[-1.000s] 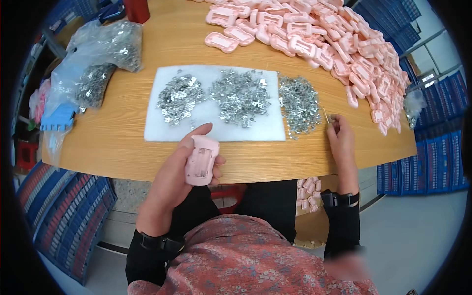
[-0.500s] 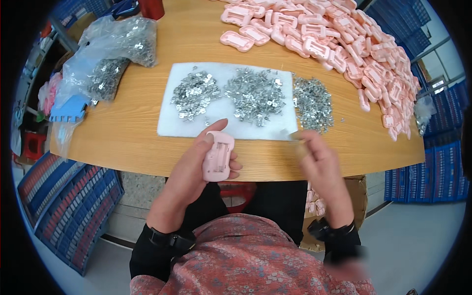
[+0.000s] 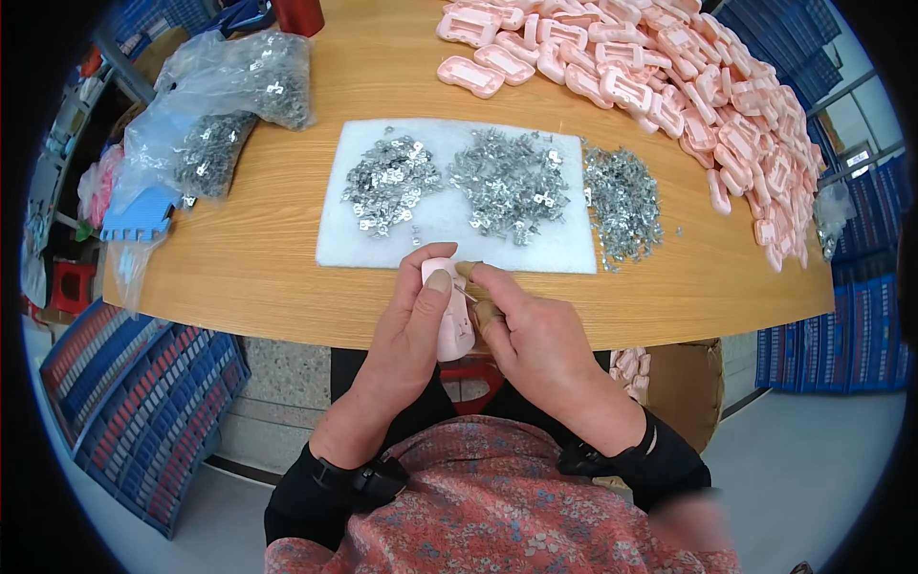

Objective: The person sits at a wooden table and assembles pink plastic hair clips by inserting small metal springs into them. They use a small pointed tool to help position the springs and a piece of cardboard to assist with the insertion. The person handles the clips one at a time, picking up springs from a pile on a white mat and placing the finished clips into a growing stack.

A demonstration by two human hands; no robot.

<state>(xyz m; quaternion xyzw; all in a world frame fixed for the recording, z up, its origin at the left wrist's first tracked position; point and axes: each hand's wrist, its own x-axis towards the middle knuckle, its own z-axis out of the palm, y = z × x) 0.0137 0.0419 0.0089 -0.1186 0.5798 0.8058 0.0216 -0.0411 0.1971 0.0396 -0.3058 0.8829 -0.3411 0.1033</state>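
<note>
Pink plastic casing [image 3: 457,330] tilted at the near edge of the worktop [image 3: 239,258]; clock centred there, twelve pointing away from the body. Left grip [image 3: 406,330] closed around the casing, thumb across the upper face. Right grip [image 3: 535,330] at the three-o'clock edge, forefinger and thumb slightly parted near or on the casing; cannot tell whether pinching a small part. At twelve, white foam mat [image 3: 363,251] bearing two heaps of small metal pieces [image 3: 390,187], at eleven and one. Toward two, third heap [image 3: 623,206], just beside the mat. Between ten and eleven, clear plastic bags [image 3: 206,72] filled with metal pieces. Between three and four, below the worktop, brown carton [image 3: 684,397] with pink pieces [image 3: 631,368]. Between eight and nine, blue rack [image 3: 163,411] with rows of red and pale items, too small to identify.
</note>
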